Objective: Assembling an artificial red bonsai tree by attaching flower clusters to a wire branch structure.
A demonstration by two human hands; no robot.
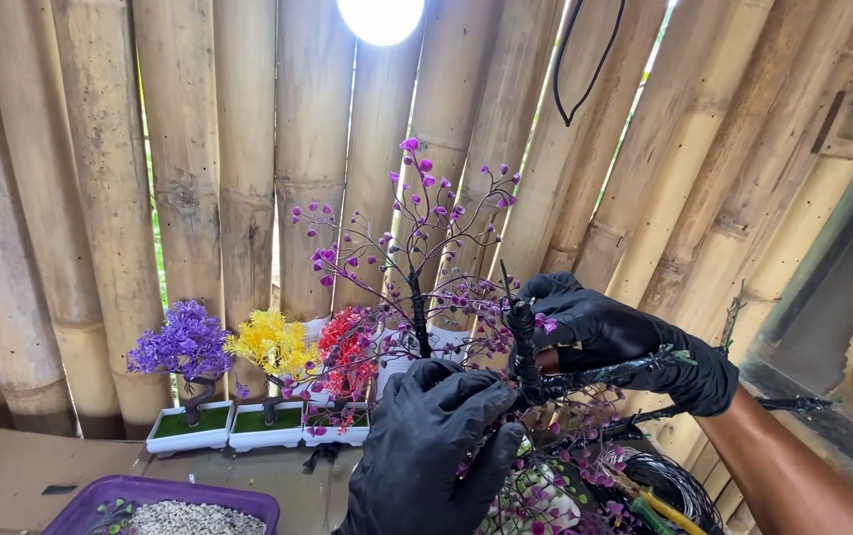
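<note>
Nearest the viewer, at the front edge of the table (10, 466), a purple plastic tray of pale gravel (174, 505) sits toward the left corner, and a coil of black wire (674, 485) lies toward the right beside a yellow-handled tool (669, 510). Above the table's front centre, the left hand (431, 451), in a black glove, is clenched around the lower part of a black wire-wrapped artificial tree with purple bead blossoms (417, 258). The right hand (610, 332), also in a black glove, grasps the dark wrapped side branch (605, 374) of the same tree, with fingers closed on the upright stub next to the trunk. The tree stands upright between both hands, its crown rising above them. Further back, along the rear edge of the table, three small artificial trees stand side by side in white rectangular pots: a purple-leaved miniature tree (187, 347) at left, a yellow-leaved miniature tree (270, 345) in the middle, and a red-leaved miniature tree (345, 352) at right, partly behind the bead blossoms. Behind everything stands a wall of vertical bamboo poles (189, 149).
</note>
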